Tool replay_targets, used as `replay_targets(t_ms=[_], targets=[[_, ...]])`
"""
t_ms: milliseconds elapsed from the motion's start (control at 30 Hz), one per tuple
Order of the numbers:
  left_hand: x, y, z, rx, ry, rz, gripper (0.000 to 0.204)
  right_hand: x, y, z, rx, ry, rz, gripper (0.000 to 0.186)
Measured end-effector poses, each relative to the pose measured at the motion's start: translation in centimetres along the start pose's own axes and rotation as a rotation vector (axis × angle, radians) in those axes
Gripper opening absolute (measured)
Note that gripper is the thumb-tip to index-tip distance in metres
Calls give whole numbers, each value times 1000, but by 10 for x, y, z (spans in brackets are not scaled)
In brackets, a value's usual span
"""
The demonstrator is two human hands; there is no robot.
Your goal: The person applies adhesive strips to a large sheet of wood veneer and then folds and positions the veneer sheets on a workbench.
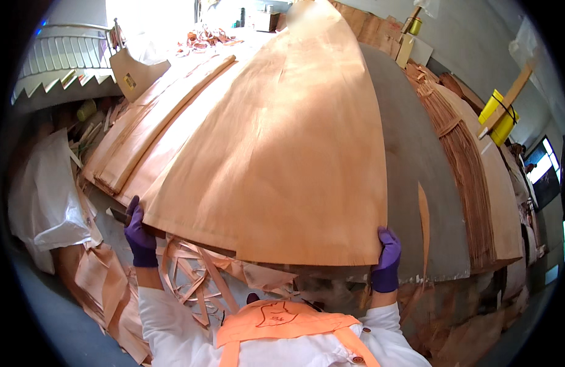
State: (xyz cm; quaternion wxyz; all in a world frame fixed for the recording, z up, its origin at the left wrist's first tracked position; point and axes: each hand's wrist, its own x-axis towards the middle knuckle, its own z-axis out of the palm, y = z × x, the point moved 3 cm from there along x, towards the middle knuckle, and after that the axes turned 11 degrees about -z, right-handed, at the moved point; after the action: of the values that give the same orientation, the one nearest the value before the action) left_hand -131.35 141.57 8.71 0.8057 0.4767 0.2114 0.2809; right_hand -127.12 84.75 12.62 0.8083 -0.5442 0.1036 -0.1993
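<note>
A large, thin, tan wood veneer sheet (276, 165) spreads before me, running away to the far end, where a patch is blurred. My left hand (140, 238), in a purple glove, is closed on its near left corner. At the near right corner my right hand (388, 260), gloved alike, grips the edge with its fingers curled. The near edge is held off toward my apron, and it shows a small step in its line. Under the sheet, partly hidden, lies a grey tabletop (420, 177) with a narrow veneer sliver (424, 220) on it.
Left of the sheet lie stacked pinkish veneers (135, 153). A thick veneer pile (460, 165) lines the right side, with a yellow container (498, 116) tied to a wooden post beyond. Veneer strips (200, 281) litter the floor by me. Clear plastic sheeting (47, 196) hangs at left.
</note>
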Motion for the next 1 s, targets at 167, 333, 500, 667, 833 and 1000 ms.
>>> replay_targets(t_ms=[167, 333, 500, 667, 833, 1000], targets=[[-78, -13, 67, 149, 86, 101, 32, 23, -16, -94, -27, 69, 39, 28], [-153, -71, 95, 156, 128, 38, 31, 49, -37, -184, -183, -24, -38, 24], [-208, -129, 123, 279, 139, -17, 31, 61, -43, -271, -329, 13, -110, 16], [-239, -174, 123, 275, 163, -22, 30, 56, -36, -331, -459, 10, -123, 16], [-251, -194, 138, 230, 150, -86, 28, 45, -44, -342, -473, 93, -147, 5], [-256, -212, 155, 244, 129, -211, 27, 50, -33, -370, -682, 90, -230, 7]])
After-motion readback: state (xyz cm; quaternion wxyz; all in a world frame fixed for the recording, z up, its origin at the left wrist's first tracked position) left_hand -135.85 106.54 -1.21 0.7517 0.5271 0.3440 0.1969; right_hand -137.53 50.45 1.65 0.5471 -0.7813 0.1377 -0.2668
